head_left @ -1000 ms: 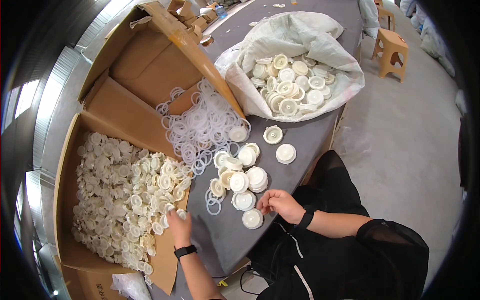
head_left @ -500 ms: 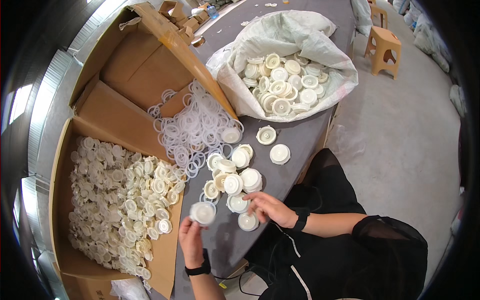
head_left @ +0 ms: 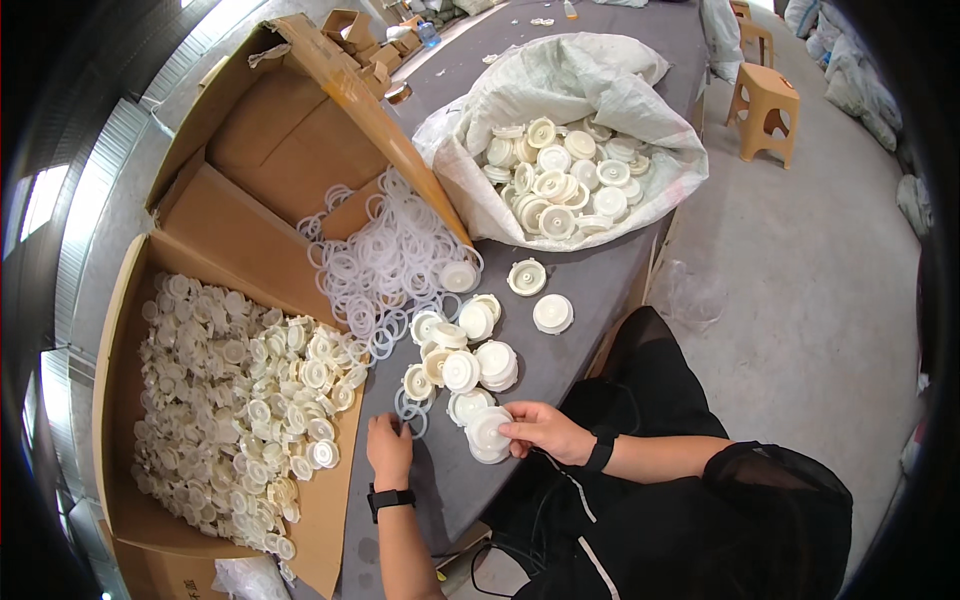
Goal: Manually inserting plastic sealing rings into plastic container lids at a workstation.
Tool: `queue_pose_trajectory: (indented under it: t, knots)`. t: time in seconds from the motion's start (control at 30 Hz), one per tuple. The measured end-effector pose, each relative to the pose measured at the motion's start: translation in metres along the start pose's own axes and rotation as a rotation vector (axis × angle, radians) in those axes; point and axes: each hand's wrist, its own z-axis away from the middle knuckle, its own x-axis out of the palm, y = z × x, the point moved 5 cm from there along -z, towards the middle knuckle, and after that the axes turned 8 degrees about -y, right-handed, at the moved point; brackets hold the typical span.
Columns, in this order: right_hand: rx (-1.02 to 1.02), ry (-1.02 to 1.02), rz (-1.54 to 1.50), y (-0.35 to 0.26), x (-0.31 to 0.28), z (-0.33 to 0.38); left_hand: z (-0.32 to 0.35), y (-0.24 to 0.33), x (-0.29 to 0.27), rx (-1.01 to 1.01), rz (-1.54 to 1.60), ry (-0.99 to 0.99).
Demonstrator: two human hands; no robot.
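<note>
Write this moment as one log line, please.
left hand: near clear rings | right hand: holds white disc | around: white caps, cardboard box, sack

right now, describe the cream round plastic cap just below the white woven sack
Find the white woven sack on the grey table. Directly below it in the picture sits the cream round plastic cap. Its hollow side faces up, showing a central knob; the white round plastic cap at lower right shows a closed face.

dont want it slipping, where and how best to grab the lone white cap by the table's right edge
Probably pinch the white cap by opposite rim edges, coming from the right: it lies flat, the clustered caps to its left.
</note>
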Motion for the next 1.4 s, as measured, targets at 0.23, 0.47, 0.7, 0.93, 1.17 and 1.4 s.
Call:
queue_pose_trajectory:
  t: [0.23,0.47,0.7,0.93,1.17,1.4]
  knots:
    - [-0.004,0.107,-0.147,0.006,-0.012,0.0,0.016,-0.005,-0.011,-0.135,0.507,-0.034]
    - [0.055,0.132,-0.115,0.014,-0.005,-0.003,0.053,0.077,-0.06,0.186,0.751,0.301]
    - [-0.02,0.093,-0.21,0.005,-0.002,0.001,0.074,0.132,-0.046,0.483,0.488,0.156]
    - [-0.002,0.054,-0.31,0.002,0.002,0.005,0.079,0.145,-0.039,0.501,0.468,0.132]
    - [-0.063,0.08,-0.147,0.002,0.001,0.005,0.082,0.139,-0.034,0.409,0.602,0.112]
    - [-0.152,0.012,-0.105,-0.005,0.008,0.006,0.072,0.115,0.004,-0.194,1.691,-0.249]
